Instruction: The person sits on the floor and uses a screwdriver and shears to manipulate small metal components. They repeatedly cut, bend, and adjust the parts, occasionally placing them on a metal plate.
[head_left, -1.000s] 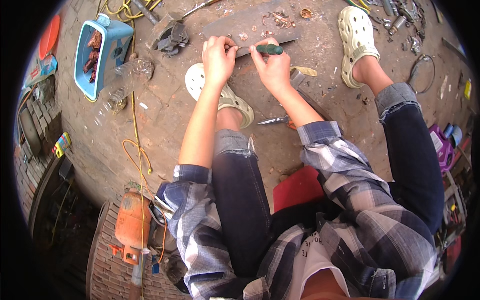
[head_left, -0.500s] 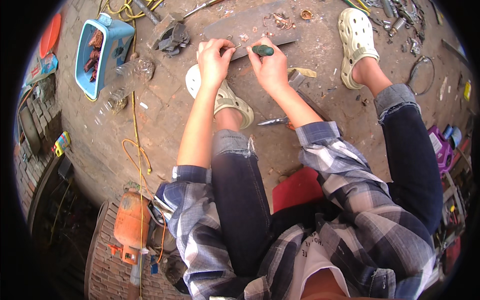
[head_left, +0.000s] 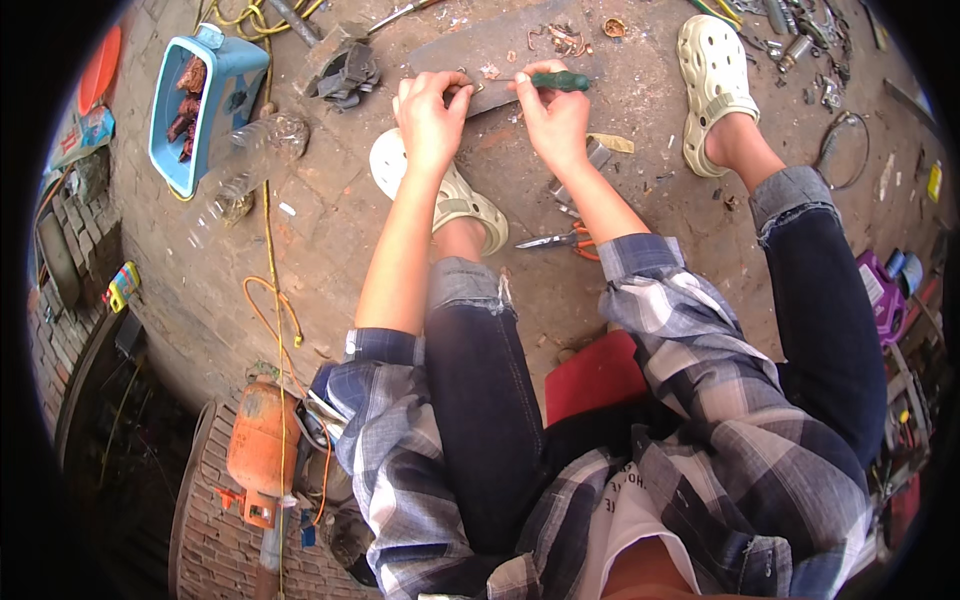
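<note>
My right hand [head_left: 553, 122] grips a screwdriver [head_left: 566, 81] by its dark green handle. Its thin shaft points left toward my other hand. My left hand [head_left: 432, 115] is closed, fingers pinched around a small brass-coloured piece [head_left: 477, 88] that is mostly hidden. Both hands hang over the near edge of a flat grey metal plate [head_left: 440, 52] on the ground. Copper-coloured scraps [head_left: 562, 42] lie on that plate, just beyond the screwdriver.
Orange-handled cutters [head_left: 550, 241] lie below my right wrist. A blue bucket [head_left: 213, 145] with reddish-brown pieces and a clear plastic bottle [head_left: 240, 180] are at the left. An orange gas cylinder [head_left: 262, 440] is lower left. Metal parts [head_left: 798, 50] are scattered far right, past my shoe [head_left: 712, 60].
The screwdriver has swung so its handle now points right and its shaft shows. My right hand has shifted slightly right; my left hand has barely moved.
</note>
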